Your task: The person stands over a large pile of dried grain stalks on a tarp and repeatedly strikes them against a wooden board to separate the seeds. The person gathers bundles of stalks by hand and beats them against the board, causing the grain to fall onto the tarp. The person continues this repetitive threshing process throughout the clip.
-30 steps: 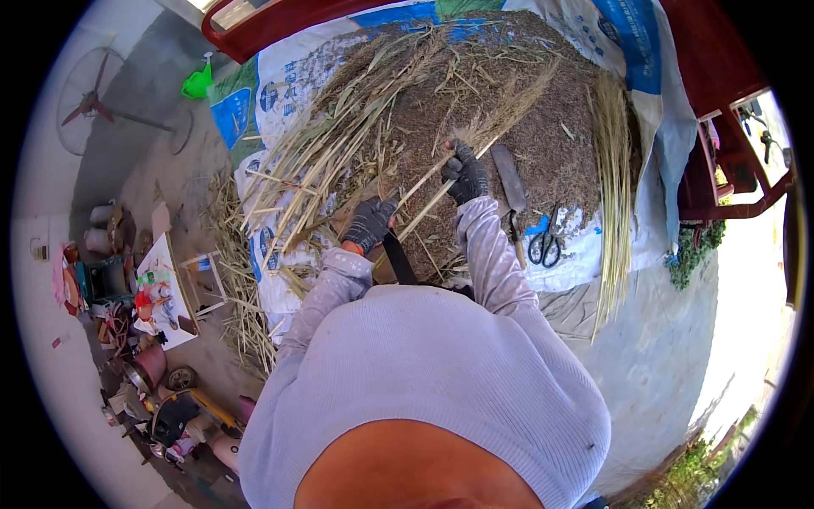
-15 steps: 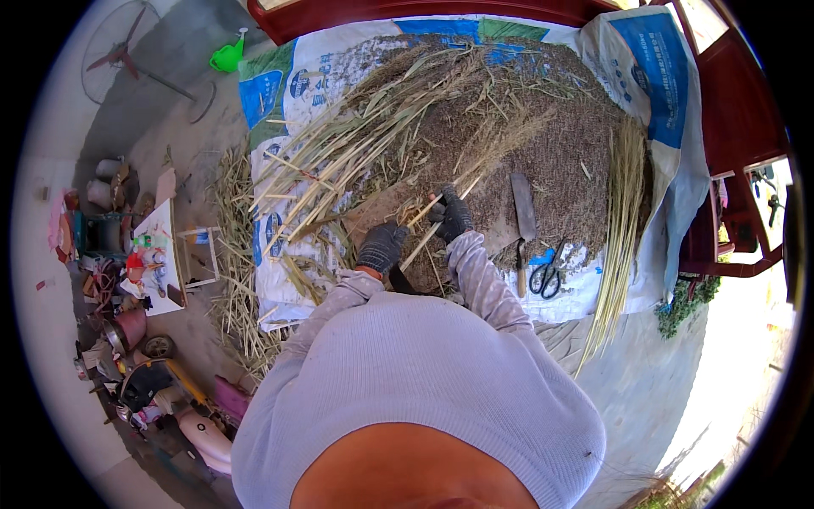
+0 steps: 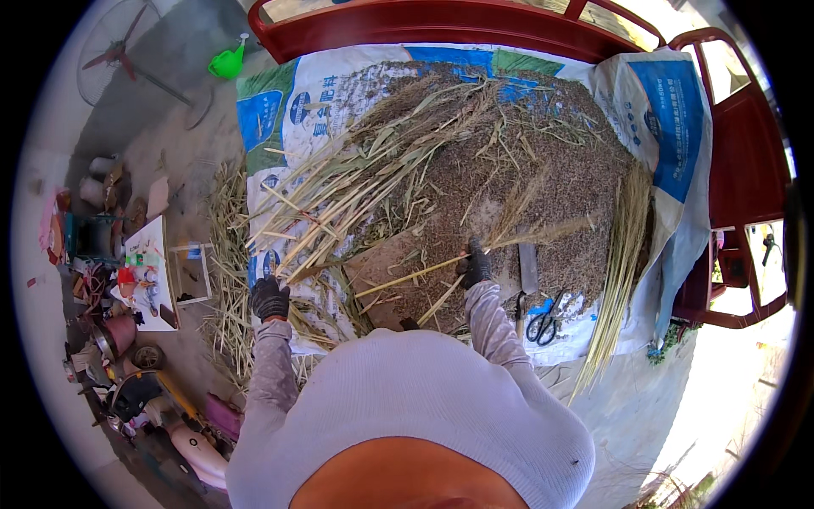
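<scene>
My right hand (image 3: 475,266), in a dark glove, is closed around sorghum stalks (image 3: 407,277). Their cut ends point down-left and their brushy seed heads (image 3: 543,232) spread up and to the right. My left hand (image 3: 270,299), also gloved, is stretched out at the sheet's left edge beside the butts of a loose pile of stalks (image 3: 373,187). Its fingers look apart, with nothing visible in them. Right of my right hand lie a broad-bladed knife (image 3: 528,269) and black-handled scissors (image 3: 543,327). A brown board (image 3: 386,261) lies between my hands, partly under debris.
Seed (image 3: 568,178) covers much of a white-and-blue sack sheet (image 3: 309,93). A neat stalk bundle (image 3: 623,254) lies at right. Stripped leaves (image 3: 225,246) litter the floor at left. Red metal rails (image 3: 424,32) stand behind. A green watering can (image 3: 226,64) and fan (image 3: 119,58) are far left.
My left hand has left the stalks and swung out to the left. My right hand has moved slightly right and nearer, still gripping the stalks, whose heads now lean further right.
</scene>
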The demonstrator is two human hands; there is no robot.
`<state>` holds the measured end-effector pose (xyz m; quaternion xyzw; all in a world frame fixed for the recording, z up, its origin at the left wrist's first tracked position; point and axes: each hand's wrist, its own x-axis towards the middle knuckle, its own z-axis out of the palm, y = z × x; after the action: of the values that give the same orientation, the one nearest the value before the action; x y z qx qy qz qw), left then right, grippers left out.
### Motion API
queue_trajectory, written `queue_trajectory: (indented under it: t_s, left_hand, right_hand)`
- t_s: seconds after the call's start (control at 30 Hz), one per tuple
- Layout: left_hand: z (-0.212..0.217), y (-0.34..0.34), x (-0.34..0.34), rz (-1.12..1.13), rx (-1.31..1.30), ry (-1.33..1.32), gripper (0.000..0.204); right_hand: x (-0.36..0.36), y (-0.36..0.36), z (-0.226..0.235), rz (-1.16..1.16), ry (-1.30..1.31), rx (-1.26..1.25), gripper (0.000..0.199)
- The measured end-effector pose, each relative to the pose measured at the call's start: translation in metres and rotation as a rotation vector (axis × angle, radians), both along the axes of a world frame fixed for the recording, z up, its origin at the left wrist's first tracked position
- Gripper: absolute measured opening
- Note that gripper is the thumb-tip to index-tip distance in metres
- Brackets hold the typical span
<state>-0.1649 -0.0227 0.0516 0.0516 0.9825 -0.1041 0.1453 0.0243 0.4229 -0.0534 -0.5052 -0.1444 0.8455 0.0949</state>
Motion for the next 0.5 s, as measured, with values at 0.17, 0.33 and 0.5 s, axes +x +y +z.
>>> queue_trajectory:
  t_s: [0.17,0.33,0.5]
  left_hand:
    - [-0.028,0.186,-0.066,-0.198,0.175,-0.132,0.078]
    - [-0.103,0.256,-0.102,-0.207,0.089,-0.037,0.078]
    - [-0.078,0.273,-0.11,-0.32,0.095,-0.23,0.038]
  right_hand:
    - [-0.007,-0.011,0.013,-0.042,0.012,-0.086,0.033]
    - [0.015,-0.003,0.02,-0.089,0.144,-0.023,0.029]
    - [0.036,-0.003,0.005,-0.118,0.088,-0.008,0.034]
